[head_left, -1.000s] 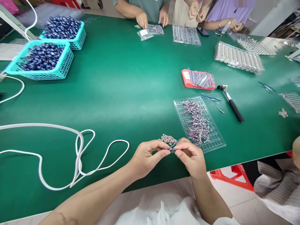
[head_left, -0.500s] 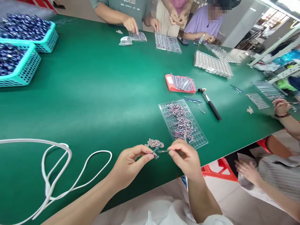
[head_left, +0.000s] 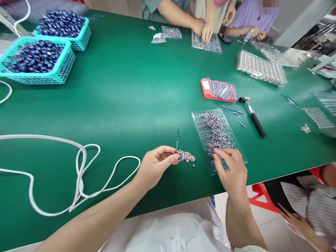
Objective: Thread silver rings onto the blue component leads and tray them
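Between its thumb and fingers my left hand [head_left: 157, 164] pinches a thin blue strip [head_left: 177, 140], which stands upright, along with a small clear piece at its lower end. Just right of those fingertips lies a pile of small round beads [head_left: 188, 156] on the green table. My right hand [head_left: 232, 168] is over the near part of a clear plastic tray [head_left: 237, 147], its thumb and forefinger close together at a heap of small wired parts [head_left: 216, 131]. Whether anything is between those fingertips is too small to tell.
Teal baskets [head_left: 69, 63] of dark blue glossy pieces stand at the upper left, a white cable [head_left: 84, 168] below them. Beyond the tray are a red packet [head_left: 207, 92] and a hammer [head_left: 256, 120]. People work along the far side; another person's hand [head_left: 296, 220] rests at lower right.
My right hand has left the strip at my left hand and moved right to the heap in the tray. The blue strip now points up. Across the table, a person's hands have shifted onto another tray.
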A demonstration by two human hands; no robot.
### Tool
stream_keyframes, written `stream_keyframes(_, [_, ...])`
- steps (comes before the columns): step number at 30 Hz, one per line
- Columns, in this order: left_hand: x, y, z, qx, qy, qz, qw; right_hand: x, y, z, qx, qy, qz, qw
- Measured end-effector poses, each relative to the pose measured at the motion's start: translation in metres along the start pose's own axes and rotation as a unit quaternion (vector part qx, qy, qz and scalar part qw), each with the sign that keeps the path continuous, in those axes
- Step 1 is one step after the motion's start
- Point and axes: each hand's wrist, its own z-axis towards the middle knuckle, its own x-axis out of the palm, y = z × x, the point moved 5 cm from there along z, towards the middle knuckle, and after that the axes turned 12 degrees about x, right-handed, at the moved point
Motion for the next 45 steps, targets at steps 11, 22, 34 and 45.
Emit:
stream_keyframes(11, [-0.002,0.002,-0.001,0.012,0.007,-0.004,1.000,0.047,0.054,-0.015,-0.071,0.191,0.006,0.979])
stream_keyframes(22, [-0.004,0.000,0.000,0.018,0.006,-0.022,1.000,0.047,0.055,-0.017,-0.069,0.236,0.037,0.969])
stream_keyframes(34, [-0.005,-0.003,0.002,0.027,0.002,-0.010,1.000,0.053,0.062,-0.017,-0.104,0.213,0.001,0.971])
stream_keyframes(45, [-0.003,-0.007,0.002,0.019,-0.006,-0.025,1.000,0.058,0.069,-0.016,-0.142,0.265,-0.054,0.952])
